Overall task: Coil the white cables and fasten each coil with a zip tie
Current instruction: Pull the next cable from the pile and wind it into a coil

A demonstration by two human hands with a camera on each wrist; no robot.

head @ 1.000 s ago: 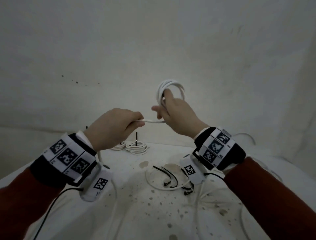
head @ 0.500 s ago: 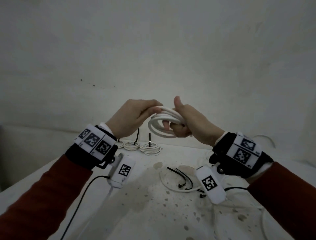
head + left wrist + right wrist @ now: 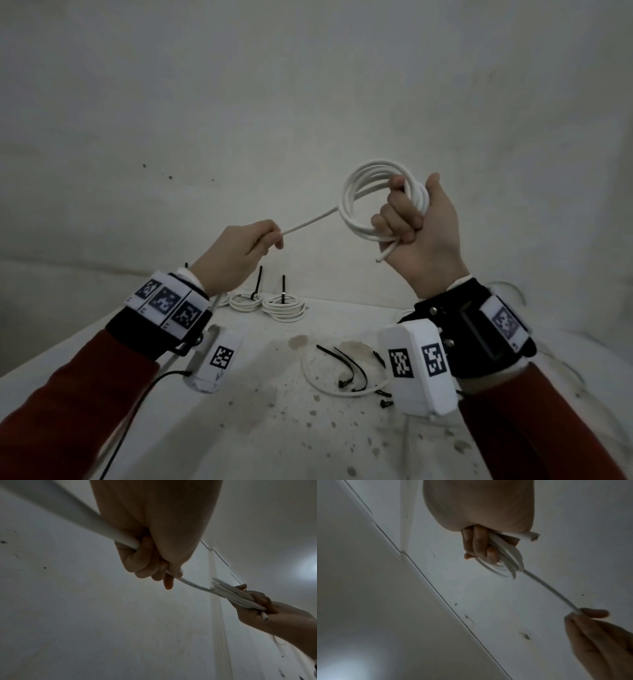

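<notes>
My right hand (image 3: 414,219) is raised above the table and grips a white cable coil (image 3: 366,192) of several loops, its cut end (image 3: 382,257) sticking out below the fist. A straight run of the same cable (image 3: 308,222) leads down-left to my left hand (image 3: 253,243), which holds it in curled fingers. The left wrist view shows the cable (image 3: 192,584) leaving my left hand (image 3: 154,566) toward the coil (image 3: 236,596). In the right wrist view my right hand (image 3: 481,547) clutches the loops (image 3: 506,557). Loose black zip ties (image 3: 352,370) lie on the table.
Two tied white coils (image 3: 263,301) with upright black tie tails sit at the table's far edge. A loose white cable loop (image 3: 311,373) lies around the zip ties. More white cable (image 3: 579,373) trails at the right. The stained white table (image 3: 274,428) backs onto a pale wall.
The hands were together at the coil half a second ago. Now they are apart: the right hand has lifted the coil up and right, the left has slid down-left along the cable.
</notes>
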